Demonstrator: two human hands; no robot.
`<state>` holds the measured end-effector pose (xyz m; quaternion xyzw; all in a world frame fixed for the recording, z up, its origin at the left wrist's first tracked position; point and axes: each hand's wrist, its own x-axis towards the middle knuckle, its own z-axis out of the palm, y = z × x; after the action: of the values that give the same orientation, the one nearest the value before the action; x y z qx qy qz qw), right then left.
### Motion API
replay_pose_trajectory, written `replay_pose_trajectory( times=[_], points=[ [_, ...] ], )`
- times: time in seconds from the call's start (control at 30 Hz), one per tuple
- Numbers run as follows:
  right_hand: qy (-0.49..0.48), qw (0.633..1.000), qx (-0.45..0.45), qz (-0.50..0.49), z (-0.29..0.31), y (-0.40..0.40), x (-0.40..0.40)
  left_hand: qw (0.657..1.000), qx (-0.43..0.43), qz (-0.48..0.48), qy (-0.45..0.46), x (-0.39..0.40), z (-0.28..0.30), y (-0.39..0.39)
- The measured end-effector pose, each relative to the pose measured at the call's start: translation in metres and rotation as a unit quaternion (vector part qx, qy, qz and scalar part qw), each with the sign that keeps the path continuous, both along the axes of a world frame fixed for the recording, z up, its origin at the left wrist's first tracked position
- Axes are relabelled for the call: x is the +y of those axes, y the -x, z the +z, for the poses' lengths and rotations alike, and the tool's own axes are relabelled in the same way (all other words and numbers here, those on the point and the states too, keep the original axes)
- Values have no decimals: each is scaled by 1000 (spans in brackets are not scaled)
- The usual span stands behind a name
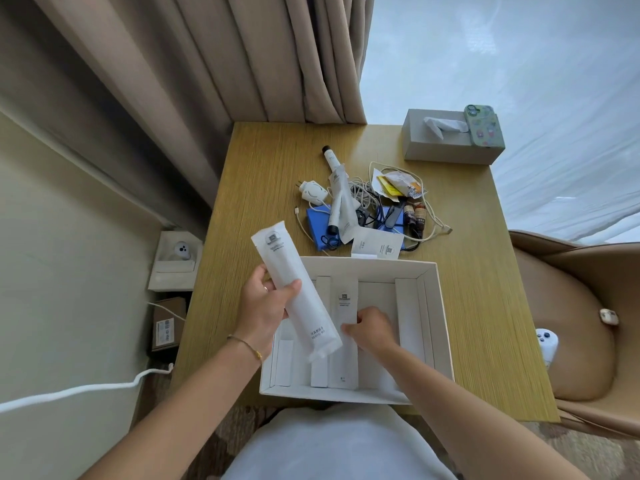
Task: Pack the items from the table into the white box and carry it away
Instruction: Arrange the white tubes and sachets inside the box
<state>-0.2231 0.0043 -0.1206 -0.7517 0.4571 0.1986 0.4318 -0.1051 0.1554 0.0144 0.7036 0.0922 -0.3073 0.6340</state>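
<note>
The open white box [437, 306] stands at the near edge of the wooden table [270, 174], with several slim white packets lying in it. My left hand [265, 313] grips a long white sachet [294, 292] tilted over the box's left side. My right hand [372, 329] reaches inside the box, fingers pinched on a flat white packet [344, 303]. Behind the box lies a pile: white tubes [337, 199], a white plug [313, 192], tangled cables [367, 195], a blue pouch [317, 221], snack wrappers [398, 185] and a small white carton [377, 244].
A grey tissue box [446, 147] with a phone [483, 126] on top sits at the table's far right corner. A tan armchair [581, 306] holding a white controller [547, 342] stands to the right. Curtains hang behind; a wall socket and cardboard box lie left.
</note>
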Motion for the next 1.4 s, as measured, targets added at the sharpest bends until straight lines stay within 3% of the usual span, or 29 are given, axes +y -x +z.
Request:
replay_pose_trajectory(
  times=[0.13,0.2,0.3,0.43,0.77,1.03,1.4],
  points=[
    [78,986,56,139,7,-4,-8,999,14,-47,-9,-10,-7,13],
    [89,982,70,152,19,-8,-15,997,22,-73,-12,-15,-12,19],
    [60,996,16,57,47,-8,-34,991,44,-123,-29,-25,-23,30],
    [89,993,-73,-29,83,7,-60,979,50,-186,-72,-44,-44,45],
    [47,992,-113,-41,111,30,-50,934,31,-307,-177,-75,-101,63],
    [50,988,-139,-53,119,33,-55,883,-76,-352,-300,-88,-118,66],
    [106,972,-206,-46,136,-3,-85,879,-159,-338,-297,-82,-107,64]
  ],
)
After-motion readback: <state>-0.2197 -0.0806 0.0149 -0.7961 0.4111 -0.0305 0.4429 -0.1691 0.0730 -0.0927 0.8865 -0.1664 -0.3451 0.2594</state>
